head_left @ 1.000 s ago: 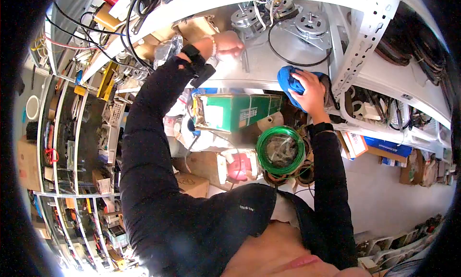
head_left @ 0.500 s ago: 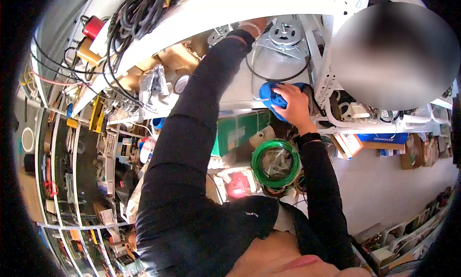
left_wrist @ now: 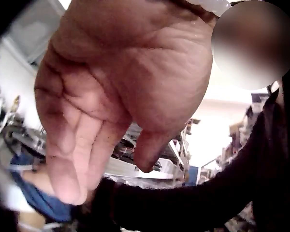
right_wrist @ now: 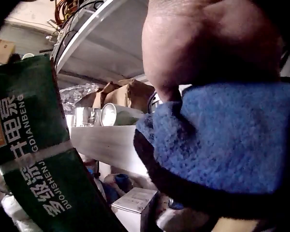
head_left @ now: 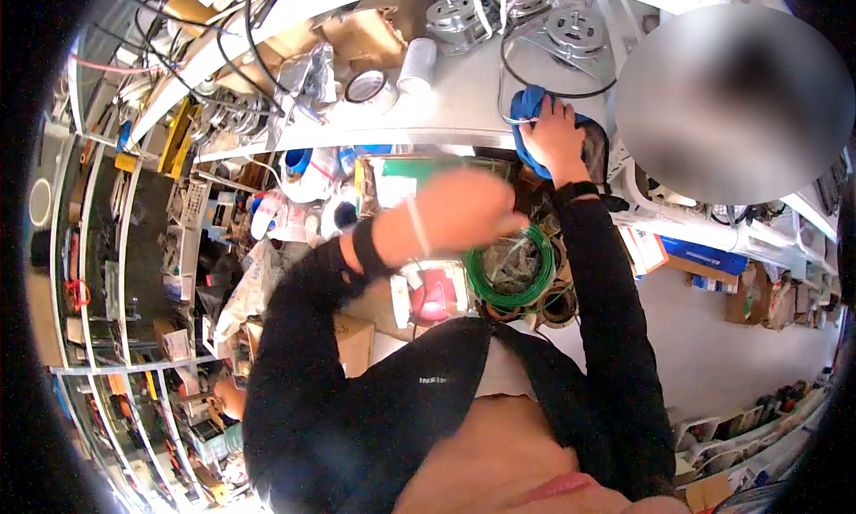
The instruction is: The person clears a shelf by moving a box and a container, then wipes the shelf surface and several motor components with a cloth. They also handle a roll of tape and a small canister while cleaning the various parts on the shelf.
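My left hand (head_left: 450, 211) hovers in front of the shelf edge, blurred, above the green box and the coil of green wire (head_left: 510, 269). In the left wrist view its palm faces the camera, fingers extended with nothing between them. My right hand (head_left: 555, 141) grips a bunched blue cloth (head_left: 528, 108) at the shelf's front edge. Up close, the right wrist view shows the cloth as fluffy with a dark border (right_wrist: 183, 195). Behind the cloth, a round metal motor (head_left: 575, 32) sits on the shelf (head_left: 473, 99), a black cable looping in front of it.
Two more motors (head_left: 456, 22) stand at the back. A white cup (head_left: 416, 65), a tape roll (head_left: 366, 87) and crumpled foil (head_left: 308, 77) occupy the shelf's left part. A metal upper shelf edge (head_left: 357, 4) crosses overhead. Below stands a green box (right_wrist: 36, 145).
My left hand went deep toward the motors, then came back out in front of the shelf. The right hand has stayed on the blue cloth at the front edge.
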`<state>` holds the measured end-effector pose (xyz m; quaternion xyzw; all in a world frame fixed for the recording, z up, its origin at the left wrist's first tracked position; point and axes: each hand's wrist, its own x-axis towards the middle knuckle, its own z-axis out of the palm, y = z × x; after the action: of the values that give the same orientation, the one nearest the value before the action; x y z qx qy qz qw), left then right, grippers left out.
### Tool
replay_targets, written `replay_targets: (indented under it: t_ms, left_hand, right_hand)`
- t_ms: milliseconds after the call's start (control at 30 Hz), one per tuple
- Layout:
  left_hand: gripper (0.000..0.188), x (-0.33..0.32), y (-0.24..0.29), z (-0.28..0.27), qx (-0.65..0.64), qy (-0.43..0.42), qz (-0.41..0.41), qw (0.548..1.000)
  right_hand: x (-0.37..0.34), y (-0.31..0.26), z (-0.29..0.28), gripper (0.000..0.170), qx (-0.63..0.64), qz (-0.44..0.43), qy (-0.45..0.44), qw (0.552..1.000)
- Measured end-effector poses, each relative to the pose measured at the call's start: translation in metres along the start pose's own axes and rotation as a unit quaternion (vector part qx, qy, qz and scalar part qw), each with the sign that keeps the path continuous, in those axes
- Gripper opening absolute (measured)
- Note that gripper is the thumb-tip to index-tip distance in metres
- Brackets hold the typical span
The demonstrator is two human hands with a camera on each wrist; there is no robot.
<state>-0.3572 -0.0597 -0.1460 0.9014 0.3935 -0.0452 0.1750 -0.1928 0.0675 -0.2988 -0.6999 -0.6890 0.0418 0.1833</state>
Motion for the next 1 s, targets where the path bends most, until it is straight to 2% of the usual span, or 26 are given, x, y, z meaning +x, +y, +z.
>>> replay_targets:
  t_ms: [33,100,233,267,367,400,433,533,600,633,667,733,767,833,867,967,1000]
  left_hand:
    - [0.04,-0.016,0.003,0.021,-0.029,-0.002,-0.011,1.0]
    - [0.036,-0.034,0.003,0.062,-0.137,0.061,-0.023,0.988]
    - [0.034,-0.041,0.004,0.134,-0.27,0.056,-0.05,0.96]
    - [0.034,-0.044,0.007,0.146,-0.296,0.054,-0.055,0.952]
    - [0.032,-0.055,0.004,0.168,-0.346,0.026,-0.077,0.935]
    - [0.032,-0.058,0.002,0.175,-0.358,0.013,-0.085,0.93]
    - [0.03,-0.06,-0.003,0.184,-0.355,0.049,-0.085,0.93]
    - [0.029,-0.067,-0.017,0.228,-0.352,0.132,-0.092,0.922]
    - [0.028,-0.064,-0.02,0.227,-0.354,0.136,-0.094,0.921]
    - [0.027,-0.061,-0.02,0.226,-0.356,0.137,-0.095,0.92]
    - [0.023,-0.055,-0.019,0.227,-0.392,0.174,-0.095,0.898]
    - [0.022,-0.055,-0.005,0.185,-0.423,0.222,-0.097,0.873]
    - [0.021,-0.055,0.002,0.16,-0.436,0.246,-0.098,0.86]
    - [0.022,-0.056,0.009,0.126,-0.412,0.28,-0.072,0.864]
    - [0.022,-0.056,0.011,0.11,-0.397,0.296,-0.058,0.867]
    - [0.024,-0.058,0.008,0.058,-0.308,0.35,-0.022,0.884]
    - [0.026,-0.058,0.004,0.04,-0.267,0.343,-0.024,0.9]
  right_hand:
    - [0.005,-0.012,0.004,0.071,-0.021,0.013,0.003,1.0]
    - [0.018,-0.032,0.015,0.072,-0.063,0.039,0.011,0.997]
    - [0.056,-0.036,0.03,0.076,-0.031,-0.016,-0.015,0.999]
    - [0.066,-0.034,0.027,0.076,-0.014,-0.024,-0.047,0.998]
    - [0.112,-0.023,0.04,0.076,-0.032,-0.031,-0.125,0.991]
    - [0.119,-0.029,0.035,0.077,-0.074,-0.057,-0.115,0.989]
    - [0.122,-0.029,0.029,0.077,-0.047,-0.024,-0.139,0.989]
    - [0.128,-0.041,0.032,0.074,-0.066,0.008,-0.112,0.991]
    - [0.115,-0.049,0.026,0.071,-0.053,0.032,-0.093,0.994]
    - [0.114,-0.041,0.032,0.069,-0.038,-0.005,-0.09,0.995]
    - [0.116,-0.026,0.04,0.068,-0.023,-0.043,-0.087,0.995]
    - [0.091,-0.028,0.016,0.064,0.011,-0.112,-0.086,0.99]
    - [0.09,-0.012,0.028,0.063,0.023,-0.161,-0.076,0.984]
    - [0.067,-0.009,0.007,0.062,0.076,-0.21,-0.121,0.967]
    - [0.058,0.003,0.013,0.061,0.093,-0.252,-0.071,0.961]
    - [0.032,0.015,-0.009,0.06,0.106,-0.201,-0.119,0.967]
    - [0.021,0.019,-0.01,0.06,0.09,-0.203,-0.085,0.971]
